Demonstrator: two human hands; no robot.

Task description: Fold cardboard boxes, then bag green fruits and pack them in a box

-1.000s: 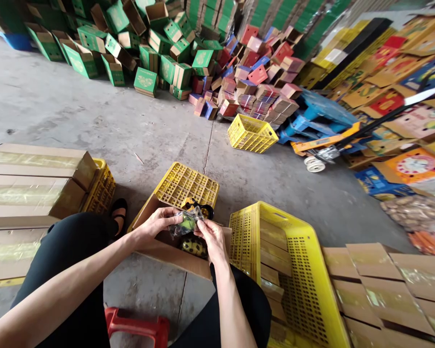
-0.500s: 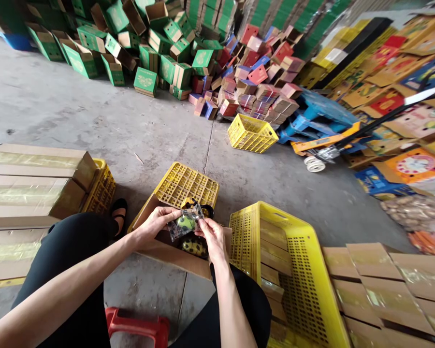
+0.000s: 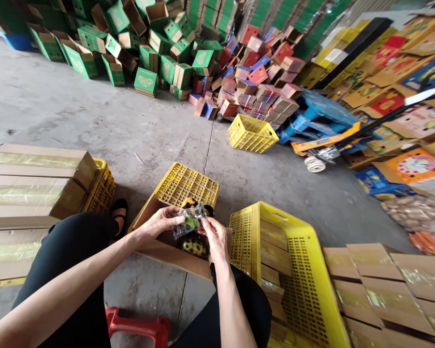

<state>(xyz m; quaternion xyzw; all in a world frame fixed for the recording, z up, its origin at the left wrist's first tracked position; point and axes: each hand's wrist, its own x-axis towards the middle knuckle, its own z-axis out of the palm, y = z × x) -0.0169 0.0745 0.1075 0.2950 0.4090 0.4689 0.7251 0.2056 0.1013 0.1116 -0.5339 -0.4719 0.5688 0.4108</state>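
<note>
My left hand (image 3: 158,223) and my right hand (image 3: 213,237) both pinch a small clear plastic packet (image 3: 189,221) with a green-and-yellow item inside, held above an open cardboard box (image 3: 166,251). More yellow-and-black items (image 3: 194,246) lie in the box beneath the packet. The box rests on an upturned yellow crate (image 3: 186,183) between my knees.
A yellow crate (image 3: 293,270) with flat cardboard stands to my right, beside taped cartons (image 3: 384,290). Taped cartons on another yellow crate (image 3: 103,186) sit at my left. A red stool (image 3: 137,326) is under me. Green and red boxes (image 3: 203,58), a yellow basket (image 3: 252,133) and a pallet jack (image 3: 319,140) lie beyond.
The packet has been turned and lifted slightly between my fingers; my right hand shifted a little to the right. Everything else is unchanged.
</note>
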